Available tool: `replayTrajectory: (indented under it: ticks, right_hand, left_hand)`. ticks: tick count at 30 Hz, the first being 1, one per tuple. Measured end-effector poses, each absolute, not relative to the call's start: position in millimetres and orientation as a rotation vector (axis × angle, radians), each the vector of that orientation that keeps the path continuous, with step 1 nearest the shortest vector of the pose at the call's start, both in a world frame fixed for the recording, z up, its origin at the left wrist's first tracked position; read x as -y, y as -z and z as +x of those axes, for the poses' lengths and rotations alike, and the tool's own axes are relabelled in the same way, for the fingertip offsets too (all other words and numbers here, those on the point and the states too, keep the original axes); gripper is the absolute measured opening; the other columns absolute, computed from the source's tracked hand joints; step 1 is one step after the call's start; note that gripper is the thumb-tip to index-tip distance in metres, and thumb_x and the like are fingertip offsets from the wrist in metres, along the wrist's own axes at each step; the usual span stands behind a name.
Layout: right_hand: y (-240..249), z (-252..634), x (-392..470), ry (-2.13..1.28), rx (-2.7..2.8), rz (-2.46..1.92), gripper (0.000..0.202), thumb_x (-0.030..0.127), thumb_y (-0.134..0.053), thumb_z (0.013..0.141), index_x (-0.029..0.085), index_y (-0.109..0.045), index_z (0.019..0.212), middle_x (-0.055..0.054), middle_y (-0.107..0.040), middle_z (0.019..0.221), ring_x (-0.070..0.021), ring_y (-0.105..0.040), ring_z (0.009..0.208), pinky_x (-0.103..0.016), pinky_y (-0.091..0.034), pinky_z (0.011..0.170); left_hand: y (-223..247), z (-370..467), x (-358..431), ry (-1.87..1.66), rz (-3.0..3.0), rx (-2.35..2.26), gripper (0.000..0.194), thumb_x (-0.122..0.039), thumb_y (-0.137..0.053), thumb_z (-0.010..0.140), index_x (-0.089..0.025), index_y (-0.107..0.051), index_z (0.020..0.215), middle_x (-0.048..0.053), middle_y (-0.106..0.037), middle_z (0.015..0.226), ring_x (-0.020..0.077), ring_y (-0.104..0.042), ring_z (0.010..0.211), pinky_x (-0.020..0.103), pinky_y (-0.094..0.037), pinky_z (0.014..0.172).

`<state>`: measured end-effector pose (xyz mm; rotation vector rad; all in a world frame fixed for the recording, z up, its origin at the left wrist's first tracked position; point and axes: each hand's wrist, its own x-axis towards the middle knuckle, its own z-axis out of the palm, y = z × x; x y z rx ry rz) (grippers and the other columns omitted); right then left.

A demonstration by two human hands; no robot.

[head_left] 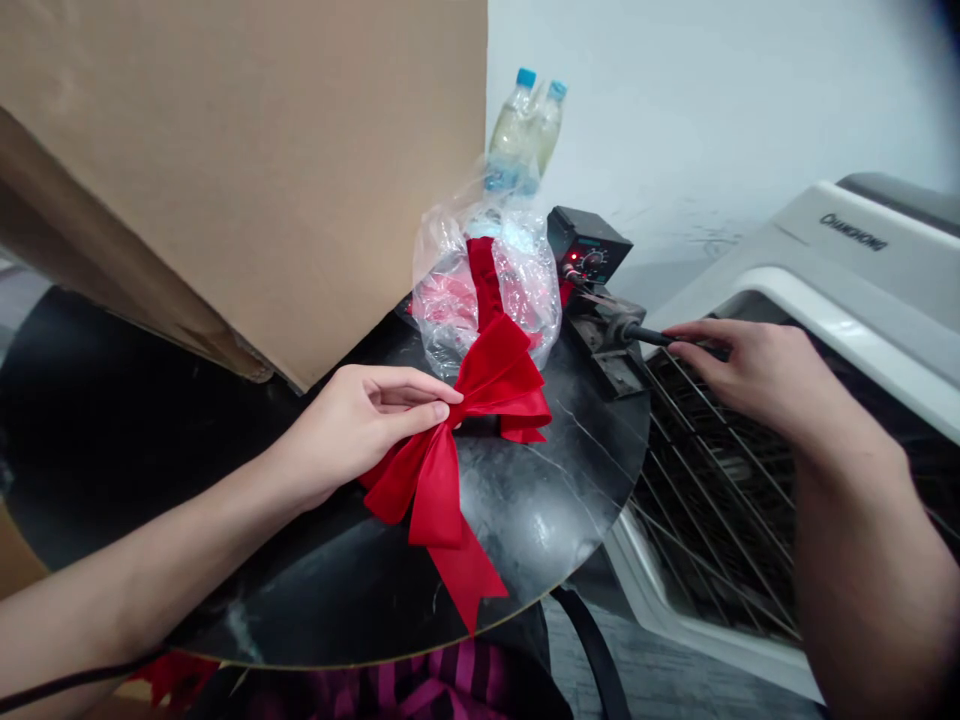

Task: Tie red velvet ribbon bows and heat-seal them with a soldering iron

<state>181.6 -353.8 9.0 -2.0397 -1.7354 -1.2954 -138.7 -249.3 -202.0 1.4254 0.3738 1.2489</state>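
My left hand (390, 410) pinches a red ribbon bow (442, 470) at its knot, just above the round black table. The bow's loops spread to both sides, and one notched tail hangs toward the table's front edge. At the right, my right hand (742, 370) grips the black handle of a soldering iron (651, 336). The iron's front end sits in its dark metal stand (611, 345), so the tip is hidden. Behind the stand is a small black control box (589, 248) with a dial and a lit red light.
A clear plastic bag (442, 270) with red material inside stands behind the bow, with bottles (517, 125) of pale liquid beyond it. A big cardboard box (300, 150) covers the table's back left. A white heater with a wire grille (705, 480) stands at the right of the black table (570, 490).
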Motion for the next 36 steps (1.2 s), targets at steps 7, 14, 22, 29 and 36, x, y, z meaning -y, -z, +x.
replayTrajectory:
  ticks: [7,14,22,29,36]
  right_hand:
    - [-11.7,199.0,354.2,1.422,1.972,-1.834,0.029,0.026,-0.058,0.102,0.015,-0.076,0.122,-0.012,-0.079,0.108,-0.0203,-0.072,0.092,-0.029,-0.048,0.082]
    - [44.7,172.3,380.9,1.496,1.605,-1.469,0.03,0.042,-0.07,0.094,0.021,-0.078,0.115,-0.013,-0.077,0.113,-0.0245,-0.07,0.101,-0.036,-0.05,0.091]
    - [84.9,180.1,324.2,-0.001,1.255,-1.226,0.058,0.057,-0.088,0.063,0.021,-0.067,0.103,-0.005,-0.075,0.084,-0.0112,-0.059,0.055,-0.021,-0.043,0.045]
    - [67.9,188.5,293.1,0.371,1.228,-1.018,0.036,0.043,-0.084,0.073,0.02,-0.073,0.099,0.0,-0.068,0.074,-0.0104,-0.059,0.058,-0.022,-0.047,0.051]
    - [59.8,173.3,327.6,0.977,1.257,-0.943,0.017,0.032,-0.071,0.085,0.019,-0.069,0.096,-0.003,-0.067,0.065,-0.0185,-0.065,0.049,-0.031,-0.049,0.045]
  left_hand:
    - [204.9,-138.5,248.5,-1.235,1.439,-0.363,0.009,-0.025,-0.082,0.083,-0.026,-0.084,0.092,-0.001,-0.083,0.09,0.0127,-0.076,0.085,0.017,-0.056,0.081]
    - [203.7,-138.6,248.5,-1.208,1.416,-0.369,0.009,-0.027,-0.083,0.083,-0.026,-0.084,0.092,-0.001,-0.083,0.091,0.0123,-0.076,0.084,0.014,-0.056,0.075]
    - [205.1,-136.8,248.1,-1.195,1.421,-0.379,0.009,-0.028,-0.083,0.082,-0.026,-0.084,0.091,0.001,-0.083,0.091,0.0137,-0.076,0.085,0.016,-0.056,0.075]
    - [203.7,-139.2,248.7,-1.197,1.429,-0.373,0.009,-0.026,-0.083,0.083,-0.026,-0.085,0.091,0.0,-0.083,0.091,0.0128,-0.076,0.084,0.014,-0.056,0.073]
    - [205.6,-136.7,246.1,-1.24,1.445,-0.357,0.011,-0.028,-0.084,0.082,-0.027,-0.084,0.093,-0.001,-0.083,0.089,0.0126,-0.077,0.084,0.015,-0.056,0.076]
